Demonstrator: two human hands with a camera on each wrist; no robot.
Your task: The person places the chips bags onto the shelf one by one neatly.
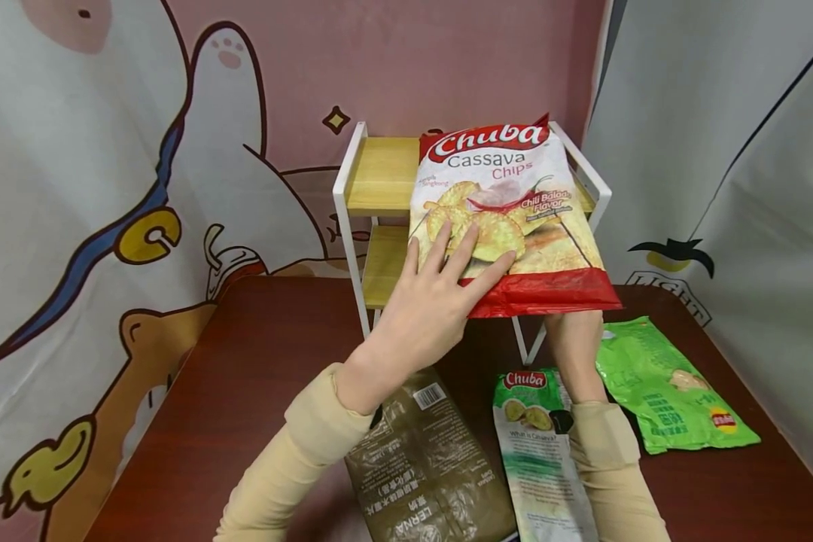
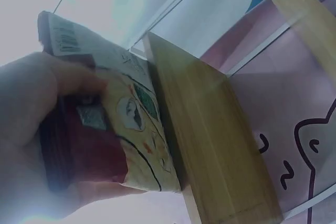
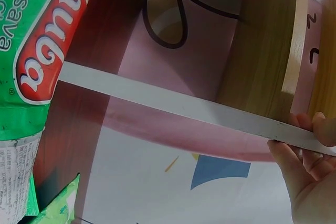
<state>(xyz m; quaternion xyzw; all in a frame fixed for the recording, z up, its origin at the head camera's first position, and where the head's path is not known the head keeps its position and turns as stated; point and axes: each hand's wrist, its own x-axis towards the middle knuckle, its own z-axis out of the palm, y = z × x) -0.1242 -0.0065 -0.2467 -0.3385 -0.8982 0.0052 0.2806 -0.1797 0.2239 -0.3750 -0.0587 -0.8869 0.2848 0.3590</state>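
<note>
A red and white bag of cassava chips (image 1: pixel 508 169) leans over the upper board of a small two-tier shelf (image 1: pixel 382 181), its printed front facing up. My left hand (image 1: pixel 428 297) grips the bag near its red lower end, fingers spread over the front. In the left wrist view the thumb presses on the bag's barcode side, and the bag (image 2: pixel 142 124) lies along the edge of a wooden board (image 2: pixel 210 135). Partly hidden under the bag in the head view, my right hand (image 1: pixel 574 342) holds the shelf's white frame (image 3: pixel 184 106), fingers wrapped round it in the right wrist view.
On the dark red table (image 1: pixel 257 361) in front of the shelf lie a brown bag (image 1: pixel 440 459) and a green and white chip bag (image 1: pixel 538 452). A bright green bag (image 1: pixel 674 391) rests at the right. Behind hangs a cartoon-printed cloth (image 1: pixel 257 196).
</note>
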